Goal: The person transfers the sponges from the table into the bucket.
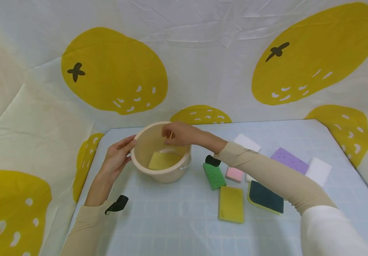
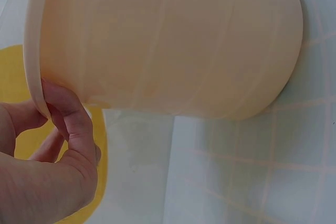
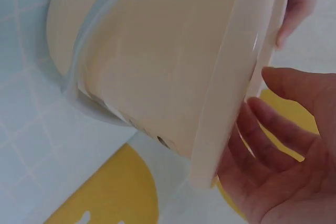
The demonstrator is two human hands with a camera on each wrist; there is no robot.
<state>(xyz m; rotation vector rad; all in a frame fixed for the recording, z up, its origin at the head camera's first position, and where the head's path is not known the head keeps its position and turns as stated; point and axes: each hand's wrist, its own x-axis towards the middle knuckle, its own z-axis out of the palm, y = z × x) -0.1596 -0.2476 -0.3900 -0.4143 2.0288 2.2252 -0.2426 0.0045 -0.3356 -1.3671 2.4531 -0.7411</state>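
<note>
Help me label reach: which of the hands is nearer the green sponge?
Right. The right hand is at the mouth of the bucket, beyond and left of the green sponge. The left hand grips the bucket on the side away from the sponge.

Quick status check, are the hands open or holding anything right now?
Left hand: pinching the bucket rim.
Right hand: open, nothing visibly held.

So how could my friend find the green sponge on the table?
Start at the big cream bucket. The green sponge lies just right of it in the head view. Its bright green sets it apart from the pink sponge and yellow sponge beside it.
</note>
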